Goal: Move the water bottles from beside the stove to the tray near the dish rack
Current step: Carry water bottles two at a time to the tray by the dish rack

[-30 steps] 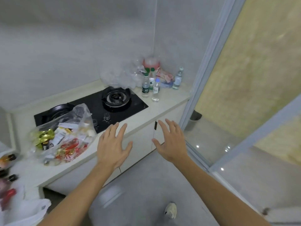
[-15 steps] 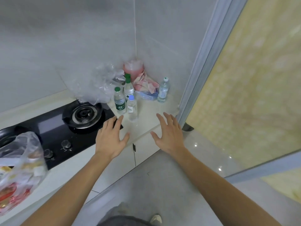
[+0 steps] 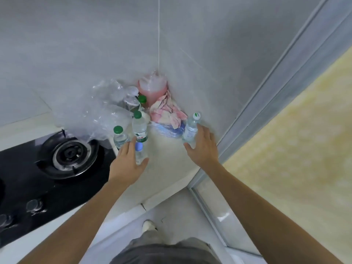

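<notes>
Several clear water bottles stand on the pale counter (image 3: 167, 168) to the right of the stove (image 3: 28, 180). My left hand (image 3: 126, 162) wraps a small blue-capped bottle (image 3: 139, 149), fingers on its left side and thumb on its right. Just behind it stand a short green-capped bottle (image 3: 118, 136) and a taller green-capped bottle (image 3: 140, 128). Another green cap (image 3: 142, 99) shows further back. My right hand (image 3: 202, 147) curls around a white-capped bottle (image 3: 191, 128) near the right wall, thumb at its base.
The corner holds a pink jug (image 3: 152, 88), crumpled clear plastic bags (image 3: 99, 113), a pink cloth (image 3: 167, 111) and a blue bag (image 3: 167, 130). A gas burner (image 3: 68, 157) lies left of the bottles. The door frame (image 3: 266, 92) runs along the right.
I have stepped closer to the corner. Both hands moved forward from the counter's front edge onto the bottles, the left to the blue-capped one, the right to the white-capped one.
</notes>
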Tool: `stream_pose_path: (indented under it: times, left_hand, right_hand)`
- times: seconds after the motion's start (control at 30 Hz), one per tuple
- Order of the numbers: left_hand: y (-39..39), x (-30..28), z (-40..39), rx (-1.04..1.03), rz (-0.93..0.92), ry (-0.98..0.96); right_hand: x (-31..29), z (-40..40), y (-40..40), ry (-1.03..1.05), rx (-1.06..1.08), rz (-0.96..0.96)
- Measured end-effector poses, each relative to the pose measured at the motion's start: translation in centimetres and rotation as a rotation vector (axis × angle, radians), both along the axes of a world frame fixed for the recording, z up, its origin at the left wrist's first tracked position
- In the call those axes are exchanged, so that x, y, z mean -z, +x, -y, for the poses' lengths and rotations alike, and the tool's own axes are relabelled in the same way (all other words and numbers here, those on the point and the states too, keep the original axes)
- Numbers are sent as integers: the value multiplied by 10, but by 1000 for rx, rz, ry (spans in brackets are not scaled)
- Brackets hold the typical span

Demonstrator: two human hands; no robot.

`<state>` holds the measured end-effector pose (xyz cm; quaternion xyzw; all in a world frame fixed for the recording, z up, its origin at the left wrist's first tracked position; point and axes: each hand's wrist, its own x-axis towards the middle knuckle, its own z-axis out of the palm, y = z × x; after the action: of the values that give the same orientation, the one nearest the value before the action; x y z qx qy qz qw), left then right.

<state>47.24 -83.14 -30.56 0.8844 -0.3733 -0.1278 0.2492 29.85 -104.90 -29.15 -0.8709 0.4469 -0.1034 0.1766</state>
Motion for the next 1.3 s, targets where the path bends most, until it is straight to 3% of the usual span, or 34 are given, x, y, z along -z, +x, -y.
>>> stream_pose_path:
  times: [0.27, 0.47, 0.73, 1.03, 1.3]
  left_hand:
    - [15, 18, 31, -138, -215, 33]
    - [9, 32, 33, -261, -372, -2]
    - [5, 36, 39, -380, -386, 19]
    - [-20, -7, 9, -566, -375, -236]
    - [-66, -71, -91, -667, -224, -339]
  right_hand:
    - [31, 84, 34, 163, 33, 214]
    - [55, 113, 46, 339, 22, 250]
    - [70, 132, 48, 343, -93, 277]
    - [20, 83, 69, 510, -429, 379]
    - [-30, -32, 103, 603, -852, 344]
